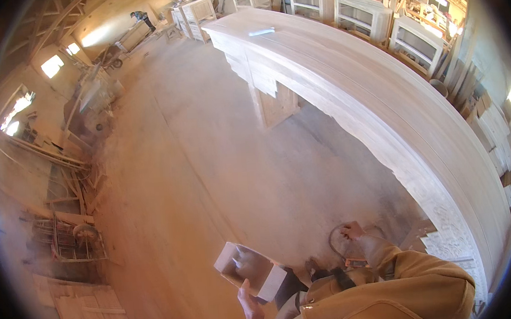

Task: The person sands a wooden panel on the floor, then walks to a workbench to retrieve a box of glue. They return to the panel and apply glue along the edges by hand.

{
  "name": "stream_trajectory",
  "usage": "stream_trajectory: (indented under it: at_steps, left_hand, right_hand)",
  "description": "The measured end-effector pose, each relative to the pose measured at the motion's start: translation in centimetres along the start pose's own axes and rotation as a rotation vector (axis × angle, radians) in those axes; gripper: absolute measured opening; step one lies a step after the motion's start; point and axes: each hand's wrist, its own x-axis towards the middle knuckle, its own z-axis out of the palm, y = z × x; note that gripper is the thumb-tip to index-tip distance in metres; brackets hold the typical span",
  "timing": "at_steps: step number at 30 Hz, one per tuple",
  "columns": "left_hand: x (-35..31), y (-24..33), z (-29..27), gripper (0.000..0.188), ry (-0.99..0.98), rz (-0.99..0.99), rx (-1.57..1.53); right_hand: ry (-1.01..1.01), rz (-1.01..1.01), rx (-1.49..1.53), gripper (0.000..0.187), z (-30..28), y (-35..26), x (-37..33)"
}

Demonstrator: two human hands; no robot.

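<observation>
The left hand holds a folded sheet of sandpaper up from below, fingers closed on its lower edge; the sheet is brown on its inner face, white on the outer flaps, and hangs in the air above the dusty floor, well clear of the tabletop. The right hand is extended low toward the floor, beside a loop of cable close under the near end of the tabletop; whether its fingers are spread or closed cannot be determined. A tan jacket sleeve covers that arm. The long, unfinished wooden tabletop curves along the right side, with carved ornament below its near edge. A small pale block lies on its far end. Unfinished cabinets stand behind it. Another person works at the far wall.
</observation>
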Motion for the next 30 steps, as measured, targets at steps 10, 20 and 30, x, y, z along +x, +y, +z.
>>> stream_trajectory:
  at_steps: [10, 20, 30]
  left_hand:
    - [26.2, 11.6, 0.8, 0.054, 0.016, -0.050, 0.123]
    - [47.1, 29.2, 8.1, 0.035, -0.102, -0.075, 0.223]
    - [69.6, 38.1, 17.3, 0.032, -0.010, -0.001, 0.229]
  right_hand:
    - [-0.059, -0.012, -0.588, 0.022, 10.2, -11.5, 17.6]
    - [-0.429, 0.126, -1.344, 0.031, 10.9, -23.1, 25.8]
    - [-0.714, 0.132, -1.760, 0.041, 15.3, -36.7, 47.8]
